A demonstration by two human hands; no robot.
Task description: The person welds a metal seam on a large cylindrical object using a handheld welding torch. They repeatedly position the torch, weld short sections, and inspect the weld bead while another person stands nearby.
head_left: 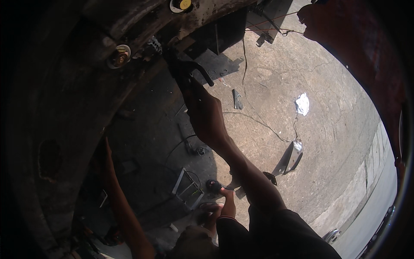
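My right hand (pixel 200 101) is closed on a black tool (pixel 181 71) with a lever, its tip up against a rough, pale patch (pixel 154 44) on a dark, curved metal body (pixel 75 99). Two round fittings, one yellow-centred (pixel 183 5) and one brass-coloured (pixel 120 56), sit on the same metal. My left hand (pixel 106 153) is low on the left at the edge of that metal, in shadow and partly hidden, so I cannot make out how its fingers lie.
Concrete floor (pixel 336 125) below holds cables, dark metal pieces (pixel 286 159), crumpled foil (pixel 302 103) and a small metal frame (pixel 187 190). My feet (pixel 214 187) show at the bottom. A rusty-red panel (pixel 362 39) with wires overhangs the upper right; a pale strip (pixel 379 194) runs along the right.
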